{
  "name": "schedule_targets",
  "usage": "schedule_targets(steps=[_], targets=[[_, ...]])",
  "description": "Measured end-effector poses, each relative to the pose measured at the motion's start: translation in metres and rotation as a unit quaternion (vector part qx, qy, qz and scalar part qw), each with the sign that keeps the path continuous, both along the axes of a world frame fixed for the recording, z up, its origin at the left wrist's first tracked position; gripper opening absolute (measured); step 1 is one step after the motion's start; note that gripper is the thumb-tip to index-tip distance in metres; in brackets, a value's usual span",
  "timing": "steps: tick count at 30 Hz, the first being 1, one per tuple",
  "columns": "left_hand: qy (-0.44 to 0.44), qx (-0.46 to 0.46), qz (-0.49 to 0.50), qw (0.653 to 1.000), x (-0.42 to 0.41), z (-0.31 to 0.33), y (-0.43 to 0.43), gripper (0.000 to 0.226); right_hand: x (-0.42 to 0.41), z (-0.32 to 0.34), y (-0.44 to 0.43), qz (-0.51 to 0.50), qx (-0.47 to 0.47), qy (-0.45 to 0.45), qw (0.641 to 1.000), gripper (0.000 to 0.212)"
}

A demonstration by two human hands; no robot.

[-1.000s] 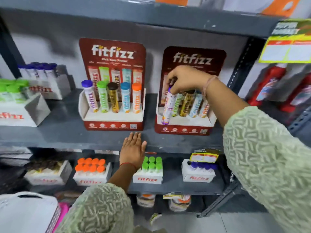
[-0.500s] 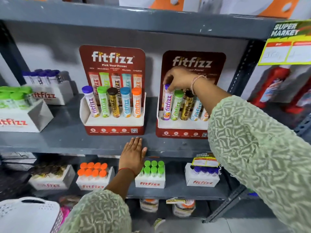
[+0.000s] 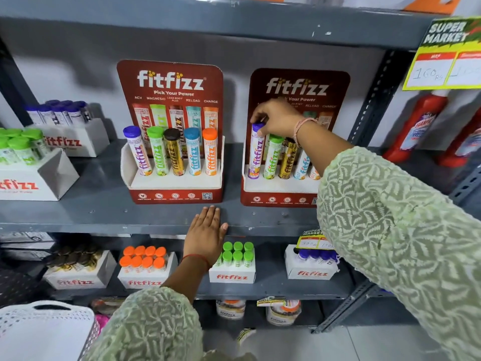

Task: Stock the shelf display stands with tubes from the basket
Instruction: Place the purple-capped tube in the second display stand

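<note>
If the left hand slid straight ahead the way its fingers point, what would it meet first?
Most likely the front base of the left display stand. The left hand lies flat on the shelf edge, fingertips just short of it; the exact gap is unclear.

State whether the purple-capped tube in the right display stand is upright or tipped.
Nearly upright: the purple-capped tube stands in its slot, right hand gripping its cap.

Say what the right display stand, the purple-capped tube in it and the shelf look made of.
Stand: printed card, probably, with thin folded white edges and a matte face.
Tube: looks like plastic with a glossy printed label; its smooth purple cap sits under the right hand.
Shelf: grey painted metal, chipped along the edge.
</note>
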State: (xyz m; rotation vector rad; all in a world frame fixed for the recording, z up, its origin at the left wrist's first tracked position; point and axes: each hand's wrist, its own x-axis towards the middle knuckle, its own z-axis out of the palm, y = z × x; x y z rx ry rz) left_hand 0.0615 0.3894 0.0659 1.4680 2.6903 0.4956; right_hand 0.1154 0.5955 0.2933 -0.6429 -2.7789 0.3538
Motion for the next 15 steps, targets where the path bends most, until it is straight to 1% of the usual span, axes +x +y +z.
schedule_targets(steps=[4, 10, 13, 15], targets=[[0.000, -0.006, -0.002, 1.000, -0.001, 0.000, 0.000, 0.052, -0.002, -0.010, -0.003, 0.000, 0.007, -0.030, 1.000, 0.036], [-0.008, -0.025, -0.007, 1.000, 0.000, 0.003, 0.000, 0.052, -0.002, -0.022, -0.005, -0.016, -0.008, 0.007, 1.000, 0.034], [-0.017, -0.037, -0.013, 0.999, -0.002, 0.005, -0.001, 0.053, 0.004, -0.027, -0.008, -0.021, 0.009, -0.001, 1.000, 0.038], [-0.014, -0.041, -0.019, 0.999, 0.000, 0.007, -0.001, 0.053, 0.011, -0.038, -0.014, -0.025, 0.047, -0.004, 0.999, 0.044]])
